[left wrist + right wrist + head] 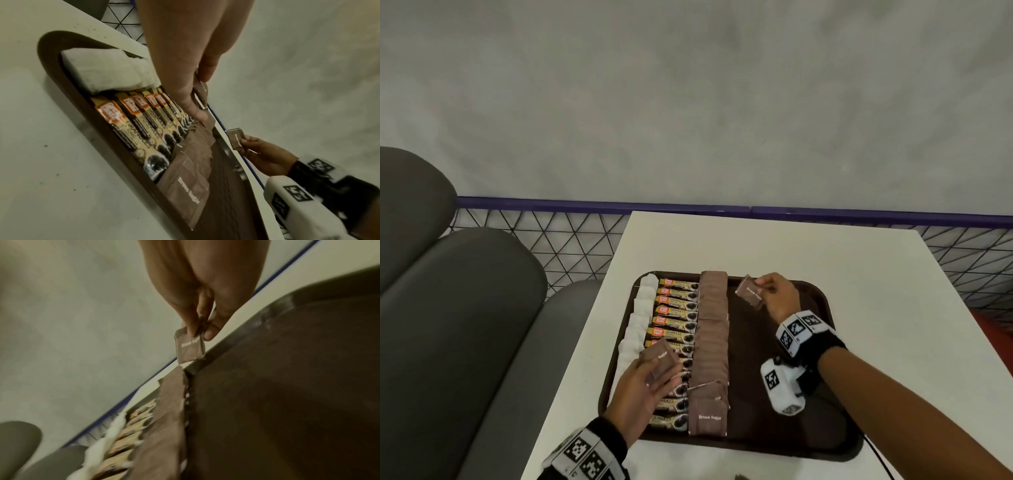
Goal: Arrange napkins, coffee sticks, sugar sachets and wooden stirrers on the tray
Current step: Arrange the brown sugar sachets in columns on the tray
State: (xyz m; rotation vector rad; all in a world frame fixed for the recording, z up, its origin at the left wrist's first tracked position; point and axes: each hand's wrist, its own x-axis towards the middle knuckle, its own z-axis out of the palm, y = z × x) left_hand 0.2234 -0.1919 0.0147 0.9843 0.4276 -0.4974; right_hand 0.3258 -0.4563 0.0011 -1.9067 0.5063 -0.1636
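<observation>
Right hand (777, 296) pinches 1 sugar sachet (750, 292) above the tray (791, 394); left hand (643, 394) grips a sachet stack (659, 363).

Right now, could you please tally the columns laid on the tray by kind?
Napkins: 1
Coffee sticks: 1
Sugar sachets: 1
Wooden stirrers: 0
Total: 3 columns on the tray
</observation>
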